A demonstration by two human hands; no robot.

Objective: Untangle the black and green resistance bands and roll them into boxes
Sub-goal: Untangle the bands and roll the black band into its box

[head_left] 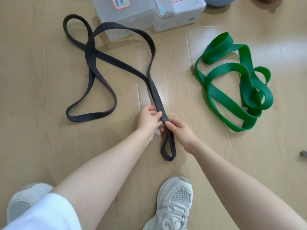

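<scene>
While you crouch over the wooden floor (41,72), the holdings read as follows, largest first. Black resistance band (103,55): sprawled in crossing loops across the far left, one doubled run leading near-right into your hands, its short end loop lying on the floor just beyond them, near your right shoe (174,201). Green resistance band (232,103): heaped in tangled loops at the right, well apart from both hands and untouched. Two translucent boxes at the far edge: the left box (126,15), bearing a label with written characters, has the black band's far loop lying against its front; the right box (179,14) stands beside it, its label cut off by the frame. Your left hand (149,119): fingers curled round the doubled black strap from its left side. Your right hand (180,130): pinching the same strap just nearer, thumb on top. Both hands sit close together, nearly touching, on that strap.
</scene>
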